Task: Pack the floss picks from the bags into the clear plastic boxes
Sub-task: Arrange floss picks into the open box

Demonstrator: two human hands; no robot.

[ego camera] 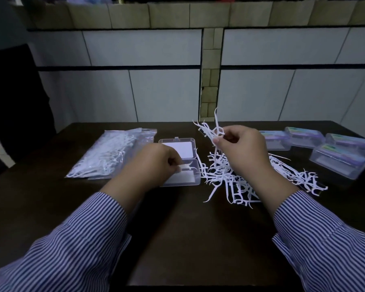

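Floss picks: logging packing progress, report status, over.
Left hand pinches one pick over the open box. Right hand holds a raised bunch. Loose pile remains on the table. Nothing blocking.

An open clear plastic box point(178, 163) lies flat on the dark table point(198, 239), its lid folded back on the far side. Left of the box lies a clear zip bag point(112, 153) full of white floss picks. Right of it sprawls a loose pile of white floss picks point(236, 178). Above that pile a small bunch of picks point(211, 130) is held up. One single pick point(187, 166) is held over the box's tray. Far right of the box stand four closed, labelled boxes point(316, 145).
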